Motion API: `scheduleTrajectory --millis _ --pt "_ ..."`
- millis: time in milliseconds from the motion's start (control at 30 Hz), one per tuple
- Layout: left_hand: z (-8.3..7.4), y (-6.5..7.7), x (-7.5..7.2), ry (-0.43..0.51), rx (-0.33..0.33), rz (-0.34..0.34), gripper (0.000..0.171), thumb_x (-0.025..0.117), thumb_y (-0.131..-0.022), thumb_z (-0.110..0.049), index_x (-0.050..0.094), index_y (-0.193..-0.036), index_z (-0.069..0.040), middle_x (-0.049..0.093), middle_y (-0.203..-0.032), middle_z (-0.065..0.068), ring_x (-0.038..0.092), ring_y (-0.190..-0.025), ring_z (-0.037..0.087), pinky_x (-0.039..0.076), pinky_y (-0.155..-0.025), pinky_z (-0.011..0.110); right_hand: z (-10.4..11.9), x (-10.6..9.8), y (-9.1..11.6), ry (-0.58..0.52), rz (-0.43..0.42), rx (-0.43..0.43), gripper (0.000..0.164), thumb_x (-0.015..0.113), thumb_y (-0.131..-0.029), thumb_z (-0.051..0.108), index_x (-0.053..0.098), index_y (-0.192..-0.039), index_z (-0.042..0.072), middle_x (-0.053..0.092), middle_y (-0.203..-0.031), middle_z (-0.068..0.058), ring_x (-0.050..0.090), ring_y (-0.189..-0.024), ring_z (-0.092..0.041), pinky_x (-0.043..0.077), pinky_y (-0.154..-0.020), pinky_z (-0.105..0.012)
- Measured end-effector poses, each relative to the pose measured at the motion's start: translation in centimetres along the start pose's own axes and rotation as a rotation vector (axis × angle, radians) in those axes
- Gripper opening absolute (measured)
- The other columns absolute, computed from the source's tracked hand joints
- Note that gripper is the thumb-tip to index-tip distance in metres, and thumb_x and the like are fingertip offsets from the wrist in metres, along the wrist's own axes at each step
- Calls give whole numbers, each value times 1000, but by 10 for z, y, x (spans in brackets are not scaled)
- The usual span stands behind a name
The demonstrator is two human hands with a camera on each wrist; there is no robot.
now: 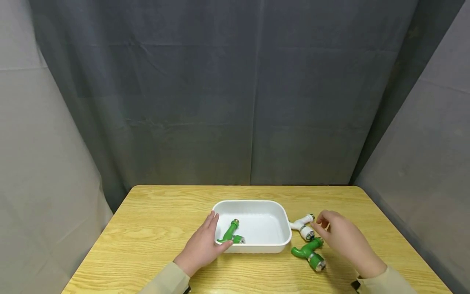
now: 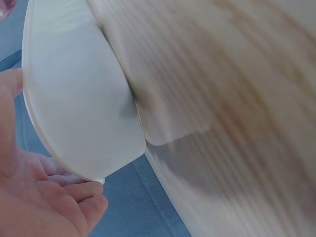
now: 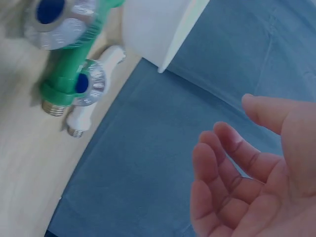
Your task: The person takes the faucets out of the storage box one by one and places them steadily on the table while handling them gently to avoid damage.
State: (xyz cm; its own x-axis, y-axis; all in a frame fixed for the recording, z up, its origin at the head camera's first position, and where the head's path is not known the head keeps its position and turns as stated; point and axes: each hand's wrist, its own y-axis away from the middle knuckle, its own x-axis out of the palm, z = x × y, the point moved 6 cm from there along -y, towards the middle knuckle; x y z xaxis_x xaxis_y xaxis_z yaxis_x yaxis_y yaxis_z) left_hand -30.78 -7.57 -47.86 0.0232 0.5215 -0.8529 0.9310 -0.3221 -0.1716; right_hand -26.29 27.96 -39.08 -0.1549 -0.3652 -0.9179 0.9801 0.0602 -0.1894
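Note:
A white plastic tub point(image 1: 257, 248) holds a green tap point(image 1: 229, 232), which lies in its near left part. My left hand point(image 1: 205, 245) holds the tub at its near left corner, with the fingers along the left side and the thumb at the near rim; in the left wrist view the fingertips point(image 2: 91, 190) are curled at the rim. My right hand point(image 1: 343, 239) hovers with loosely bent fingers and nothing in them, just right of the taps. Nearest to it are a white tap point(image 1: 304, 226) and another green tap point(image 1: 310, 254), both lying right of the tub.
The wooden table point(image 1: 161, 220) has a pale yellow grain and rounded far corners. A dark grey curtain point(image 1: 220, 102) hangs behind it, with light cloth walls point(image 1: 422, 143) at both sides.

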Motion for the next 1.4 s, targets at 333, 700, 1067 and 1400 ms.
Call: scheduleTrajectory --millis 333,700,1067,1400 --pt "1 1 1 6 -2 7 98 72 -91 -58 34 -158 3 27 -167 26 39 -148 46 41 -116 59 35 -8 -16 4 -104 -78 14 76 -94 23 66 -86 16 62 -78 4 51 -68 -11 45 -59 -27" --pt "3 -2 2 4 3 4 99 72 -91 -59 34 -158 3 28 -166 26 38 -148 46 41 -116 59 74 7 -37 -54 -235 -223 14 79 -92 17 66 -85 17 60 -78 7 56 -72 -9 52 -65 -26" --pt "5 -5 3 2 34 -25 98 74 -91 -56 35 -156 6 30 -164 28 40 -147 47 42 -115 58 110 32 -48 -90 -267 -302 16 81 -90 16 66 -85 18 57 -79 9 50 -70 -6 47 -62 -22" --pt "8 -4 0 -1 31 -35 97 74 -90 -56 37 -156 5 32 -164 29 41 -146 46 43 -115 58 141 60 -51 -60 -243 -417 17 83 -88 19 66 -86 19 61 -80 5 52 -69 -6 47 -62 -23"
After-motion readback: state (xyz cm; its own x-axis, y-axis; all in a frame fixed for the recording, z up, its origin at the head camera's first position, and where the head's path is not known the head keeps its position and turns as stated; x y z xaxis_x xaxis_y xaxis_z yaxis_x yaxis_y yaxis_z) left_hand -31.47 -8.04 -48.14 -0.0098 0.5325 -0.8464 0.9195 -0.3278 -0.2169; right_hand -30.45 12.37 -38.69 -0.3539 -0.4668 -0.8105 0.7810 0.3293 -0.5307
